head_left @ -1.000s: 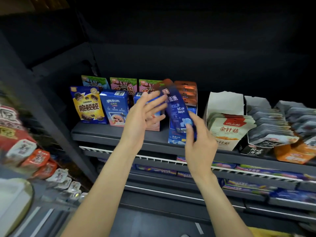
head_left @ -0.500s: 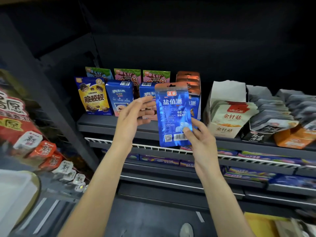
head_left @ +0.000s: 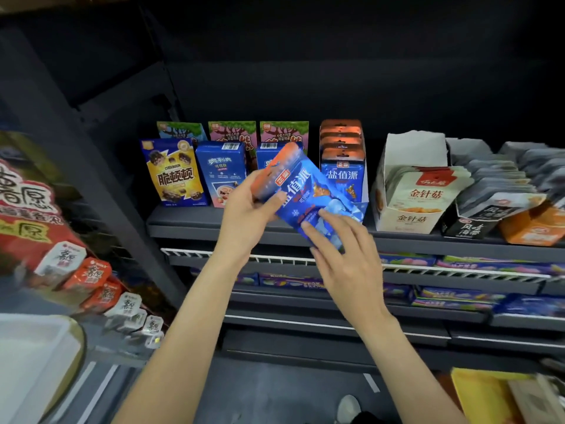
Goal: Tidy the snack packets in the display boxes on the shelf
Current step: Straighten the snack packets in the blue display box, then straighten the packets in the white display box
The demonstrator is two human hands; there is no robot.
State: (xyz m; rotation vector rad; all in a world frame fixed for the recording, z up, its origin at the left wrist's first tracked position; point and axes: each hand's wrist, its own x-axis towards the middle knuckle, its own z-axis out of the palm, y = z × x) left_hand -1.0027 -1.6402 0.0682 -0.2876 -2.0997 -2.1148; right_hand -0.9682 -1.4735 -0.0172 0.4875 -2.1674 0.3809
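Blue snack packet (head_left: 308, 195), tilted with its orange header strip up and to the left, sits in both hands in front of the shelf's front edge; its face carries white Chinese characters, a small red brand tag and pale ice-cube artwork near the lower end (the print is partly smeared by motion). The left hand (head_left: 247, 211) grips the packet's upper left part, thumb curled over the front and fingers behind. The right hand (head_left: 345, 255) lies against the packet's lower right end with its fingers nearly straight and spread on the front face. Just behind the packet, on the dark shelf (head_left: 183, 224), stands an open display box (head_left: 344, 166) holding a row of matching blue packets with orange headers, upright and stacked front to back. Left of it along the shelf stand blue biscuit cartons (head_left: 221, 172) and a yellow and blue cookie box (head_left: 174, 174), with green-topped boxes (head_left: 232, 133) behind them near the back edge. Right of the display box is a white torn-open carton (head_left: 412, 191) of beige packets, then grey packets (head_left: 495, 182) toward the right end.
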